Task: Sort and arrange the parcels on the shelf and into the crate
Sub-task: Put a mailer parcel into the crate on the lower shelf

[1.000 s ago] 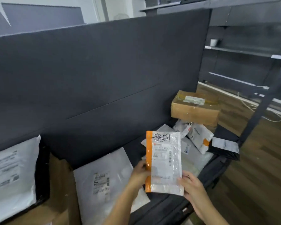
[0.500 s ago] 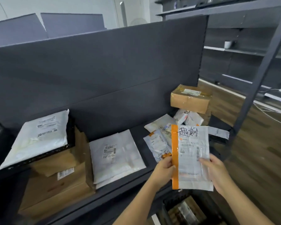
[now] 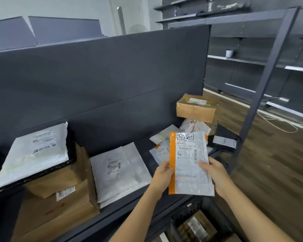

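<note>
Both hands barely shifted w/ the orange-edged mailer (image 3: 191, 163), upright over the shelf (image 3: 143, 145). Left hand (image 3: 162, 175) grips its orange edge; right hand (image 3: 215, 173) grips the right edge.

Beyond the dark back panel (image 3: 98, 70) we see a pale wall (image 3: 59, 7) and a white door with a long upright handle (image 3: 120, 20). Two grey boards (image 3: 63, 29) lean side by side behind the panel's top edge. To our right the wood-plank floor (image 3: 273, 165) runs under further dark racking (image 3: 262, 42), where a small white cup (image 3: 229, 53) stands on a ledge. A white cable (image 3: 280, 121) loops loosely across the floor near the racking's base.
</note>
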